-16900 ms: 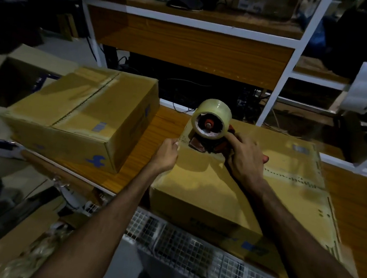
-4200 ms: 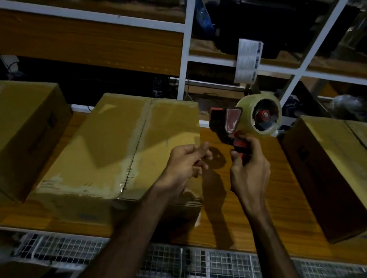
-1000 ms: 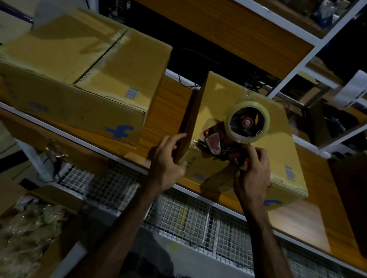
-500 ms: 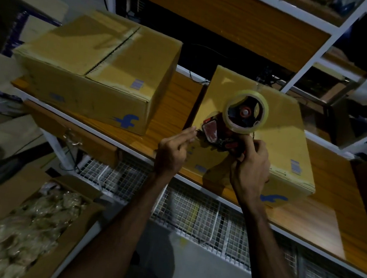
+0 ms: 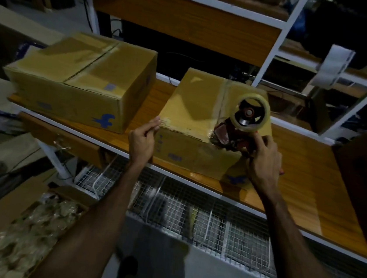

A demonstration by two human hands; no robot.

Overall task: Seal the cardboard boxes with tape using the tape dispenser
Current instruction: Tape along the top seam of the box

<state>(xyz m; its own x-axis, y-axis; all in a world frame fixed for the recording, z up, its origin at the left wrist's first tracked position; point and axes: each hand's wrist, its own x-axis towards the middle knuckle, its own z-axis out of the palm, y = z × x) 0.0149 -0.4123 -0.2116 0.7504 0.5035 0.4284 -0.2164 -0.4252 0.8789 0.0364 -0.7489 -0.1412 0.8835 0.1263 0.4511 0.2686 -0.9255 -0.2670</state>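
A cardboard box (image 5: 195, 108) lies on the wooden shelf (image 5: 306, 175) in the middle, with a taped seam down its top. My right hand (image 5: 264, 161) grips the red tape dispenser (image 5: 233, 136) by its handle. The dispenser carries a clear tape roll (image 5: 250, 113), and its mouth rests on the box's near top edge at the seam. My left hand (image 5: 142, 140) holds the box's near left corner, fingers against the side. A second cardboard box (image 5: 81, 79) stands to the left, and a third box (image 5: 364, 187) at the right edge is in shadow.
A wire-mesh rack (image 5: 192, 213) runs below the shelf. An open carton with plastic-wrapped items (image 5: 20, 239) sits on the floor at lower left. White shelf uprights (image 5: 273, 41) and a hanging paper label (image 5: 332, 64) are behind the boxes.
The dispenser has moved from the box's top down to its near edge at the seam. My left hand has settled on the box's near left corner.
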